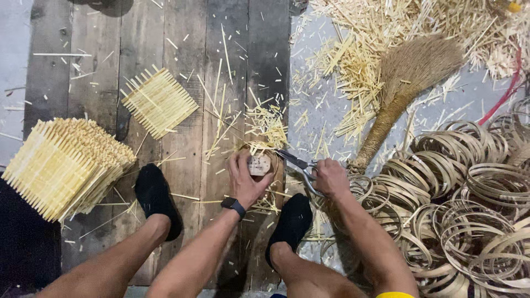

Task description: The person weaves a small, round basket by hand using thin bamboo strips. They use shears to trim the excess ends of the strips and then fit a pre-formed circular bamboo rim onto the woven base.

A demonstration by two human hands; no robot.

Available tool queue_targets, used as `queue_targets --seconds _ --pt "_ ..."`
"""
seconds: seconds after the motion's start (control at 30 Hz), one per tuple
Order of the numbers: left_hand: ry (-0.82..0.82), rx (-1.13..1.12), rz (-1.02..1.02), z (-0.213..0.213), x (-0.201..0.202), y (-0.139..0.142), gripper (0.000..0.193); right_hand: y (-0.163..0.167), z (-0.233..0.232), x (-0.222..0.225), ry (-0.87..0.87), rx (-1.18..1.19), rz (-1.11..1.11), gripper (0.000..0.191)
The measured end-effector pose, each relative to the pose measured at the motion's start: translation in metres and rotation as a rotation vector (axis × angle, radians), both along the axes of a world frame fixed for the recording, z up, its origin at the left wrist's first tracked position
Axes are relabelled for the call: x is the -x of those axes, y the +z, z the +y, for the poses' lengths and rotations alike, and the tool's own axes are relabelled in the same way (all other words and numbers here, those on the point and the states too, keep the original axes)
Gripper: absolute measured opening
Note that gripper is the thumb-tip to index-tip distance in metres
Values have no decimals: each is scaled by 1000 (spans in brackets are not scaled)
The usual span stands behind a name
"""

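Between two black-socked feet, left hand grips one round frame, right hand holds one scissors

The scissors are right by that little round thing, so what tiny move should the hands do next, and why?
Probably close the scissors for one more snip. The right hand holds them with the blades pointing at the small round woven piece, which the left hand steadies. Strip ends poke out past its rim, and cut bits already lie around.
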State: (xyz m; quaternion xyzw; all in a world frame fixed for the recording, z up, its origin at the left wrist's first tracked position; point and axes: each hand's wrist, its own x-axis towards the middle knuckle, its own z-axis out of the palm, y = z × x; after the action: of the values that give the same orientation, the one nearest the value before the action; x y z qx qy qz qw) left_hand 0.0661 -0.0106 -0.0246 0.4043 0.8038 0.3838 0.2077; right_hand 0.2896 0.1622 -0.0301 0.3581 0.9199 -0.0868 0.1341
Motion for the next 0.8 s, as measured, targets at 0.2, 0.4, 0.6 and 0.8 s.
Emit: queue_targets --seconds 0.2,0.4,0.6,0.8 --pt "74 -37 105 8 -11 12 64 0 -13 31 -63 36 -176 64" --pt "25 -88 67 5 -1 13 65 -5 -6 15 -51 -43 55 31" --pt "-36 -57 48 9 -2 4 56 -12 -9 24 -43 2 -110 53" --pt "-236 6 40 7 21 1 60 -3 -1 17 -100 123 -179 35"
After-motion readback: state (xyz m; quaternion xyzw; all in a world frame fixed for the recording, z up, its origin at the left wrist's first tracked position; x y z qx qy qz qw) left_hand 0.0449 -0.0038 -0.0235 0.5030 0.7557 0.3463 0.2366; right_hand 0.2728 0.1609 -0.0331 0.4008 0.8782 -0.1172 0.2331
